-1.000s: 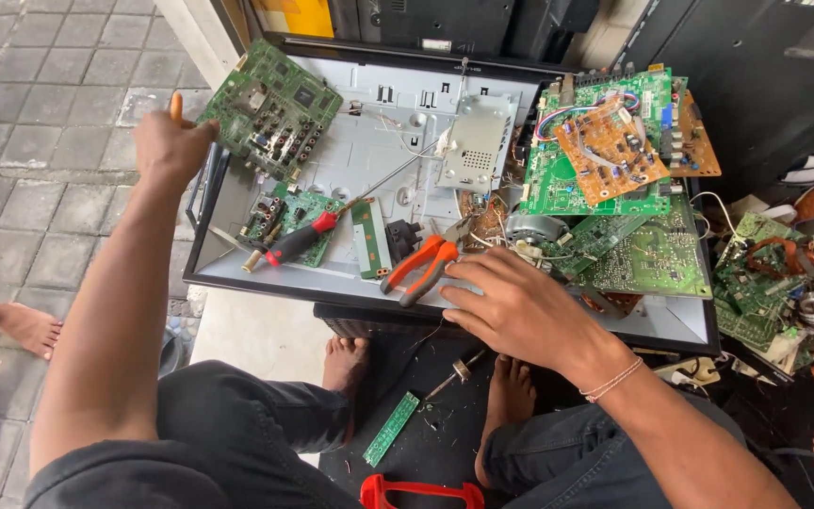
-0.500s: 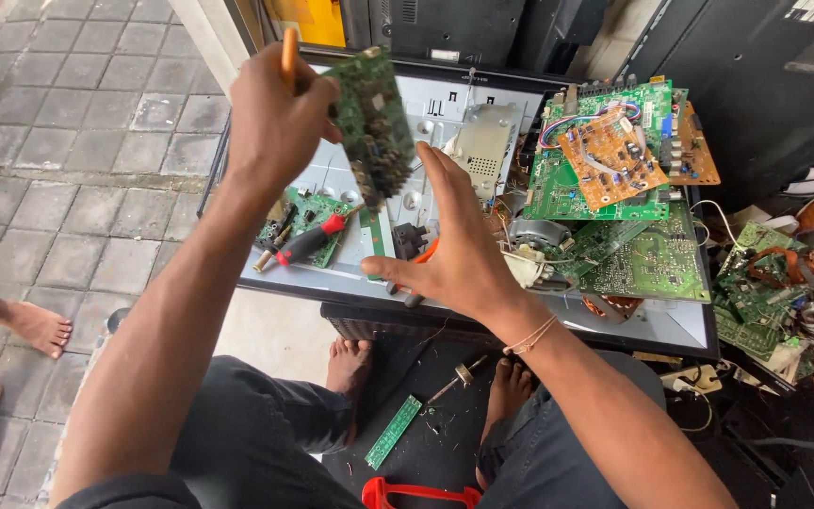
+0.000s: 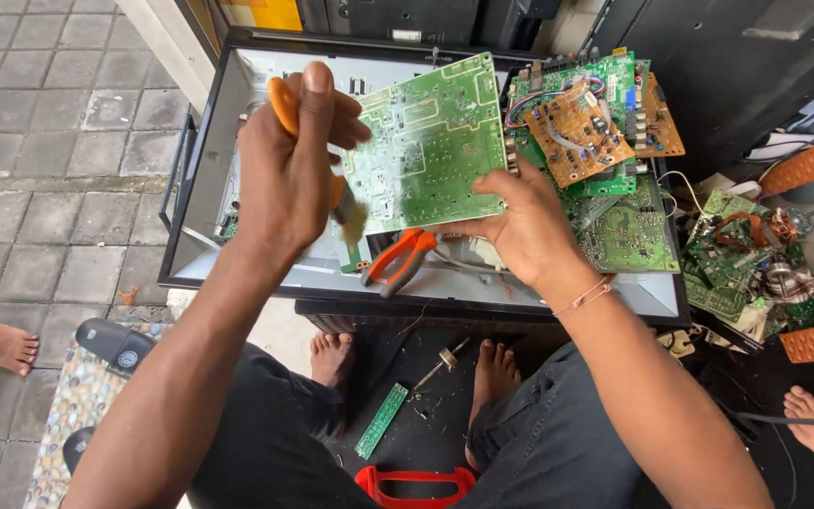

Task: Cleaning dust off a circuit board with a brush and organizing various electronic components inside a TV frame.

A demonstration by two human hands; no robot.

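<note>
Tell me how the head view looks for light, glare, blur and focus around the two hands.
Head view: even daylight, soft shadows, no harsh glare; the pale metal panel is bright but not washed out. The green circuit board in the right hand is sharp. The left hand and its orange-handled brush are slightly soft, and the bristles smear a little. Wide-lens bending shows at the edges.

Bright, even daylight, soft shadows under the knees; the pale panel (image 3: 237, 254) glares slightly; focus is sharp, edges mildly stretched by the wide lens.
</note>
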